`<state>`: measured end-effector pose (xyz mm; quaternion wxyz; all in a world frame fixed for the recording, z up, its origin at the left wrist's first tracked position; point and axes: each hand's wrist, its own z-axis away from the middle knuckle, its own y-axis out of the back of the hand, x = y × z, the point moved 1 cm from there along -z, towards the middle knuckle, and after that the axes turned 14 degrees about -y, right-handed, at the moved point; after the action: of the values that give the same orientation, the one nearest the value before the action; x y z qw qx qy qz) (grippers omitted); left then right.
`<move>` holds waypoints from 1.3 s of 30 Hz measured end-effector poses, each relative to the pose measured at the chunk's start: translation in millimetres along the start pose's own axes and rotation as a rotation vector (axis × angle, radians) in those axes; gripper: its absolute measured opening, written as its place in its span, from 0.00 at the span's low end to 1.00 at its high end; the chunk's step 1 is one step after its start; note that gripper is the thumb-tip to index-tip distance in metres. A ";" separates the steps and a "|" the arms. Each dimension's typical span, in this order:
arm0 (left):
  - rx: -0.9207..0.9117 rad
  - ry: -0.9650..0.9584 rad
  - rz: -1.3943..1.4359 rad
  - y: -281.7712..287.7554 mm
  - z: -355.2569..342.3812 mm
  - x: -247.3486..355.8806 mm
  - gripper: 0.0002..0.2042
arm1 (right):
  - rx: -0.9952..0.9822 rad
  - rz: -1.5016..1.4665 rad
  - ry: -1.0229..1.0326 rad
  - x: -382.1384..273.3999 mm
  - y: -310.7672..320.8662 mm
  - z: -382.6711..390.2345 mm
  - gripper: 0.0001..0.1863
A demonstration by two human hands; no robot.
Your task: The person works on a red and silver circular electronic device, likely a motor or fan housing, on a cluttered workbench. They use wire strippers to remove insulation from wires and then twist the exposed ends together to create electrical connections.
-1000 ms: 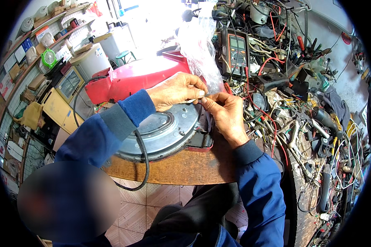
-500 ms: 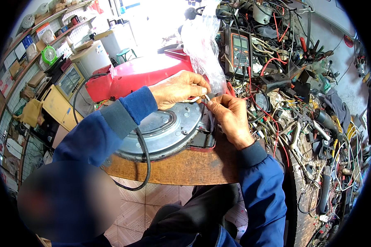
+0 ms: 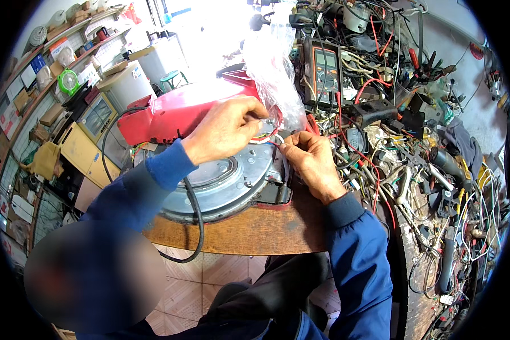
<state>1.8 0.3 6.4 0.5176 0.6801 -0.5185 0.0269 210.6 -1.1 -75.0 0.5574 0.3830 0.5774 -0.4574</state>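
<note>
My right hand (image 3: 311, 164) pinches the end of a white wire (image 3: 280, 139) between thumb and forefinger, at the right rim of a round grey metal appliance base (image 3: 243, 190). Red and white wires (image 3: 263, 137) run from there to the left, under my left hand. Half curled, my left hand (image 3: 226, 129) hovers over the base, its thumb apart from the fingers and nothing visible between them. Behind it lies a red housing (image 3: 181, 110), joined to the base side. A black cable (image 3: 195, 209) loops over the front of the base.
The base rests on a brown wooden table (image 3: 238, 235) with a curved front edge. Clear plastic wrap (image 3: 277, 79) hangs behind my hands. To the right, a multimeter (image 3: 325, 71) stands by a heap of tools and wires (image 3: 402, 175). Crowded shelves (image 3: 28, 130) line the left.
My left hand has come off the wire and drawn back to the left, its fingers loosening. The right hand keeps its pinch, shifted slightly left.
</note>
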 end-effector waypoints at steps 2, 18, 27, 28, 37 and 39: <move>-0.068 -0.108 -0.207 3.8 5.0 9.4 0.08 | 0.034 0.048 0.009 0.0 1.2 0.1 0.05; -0.206 -0.336 -0.552 -6.4 6.3 15.2 0.12 | 0.065 0.098 0.197 13.0 -1.6 -5.8 0.04; -0.358 -0.173 -0.350 10.6 -1.4 14.6 0.14 | 0.212 0.620 0.541 -6.0 -5.6 9.5 0.19; -0.373 -0.162 -0.352 10.0 -2.3 17.5 0.14 | 0.219 0.597 0.552 -3.1 -4.8 6.8 0.18; -0.255 -0.232 -0.236 13.5 -0.2 3.2 0.11 | 0.287 0.435 0.525 6.6 -4.4 -2.7 0.09; -0.208 -0.264 -0.289 11.2 2.2 2.4 0.10 | 0.292 0.437 0.486 6.8 -4.7 -2.5 0.08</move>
<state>-6.5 -2.2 14.3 0.5112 0.6878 -0.4789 -0.1906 204.8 -0.5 -81.4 0.4277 0.6706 0.5262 -0.3008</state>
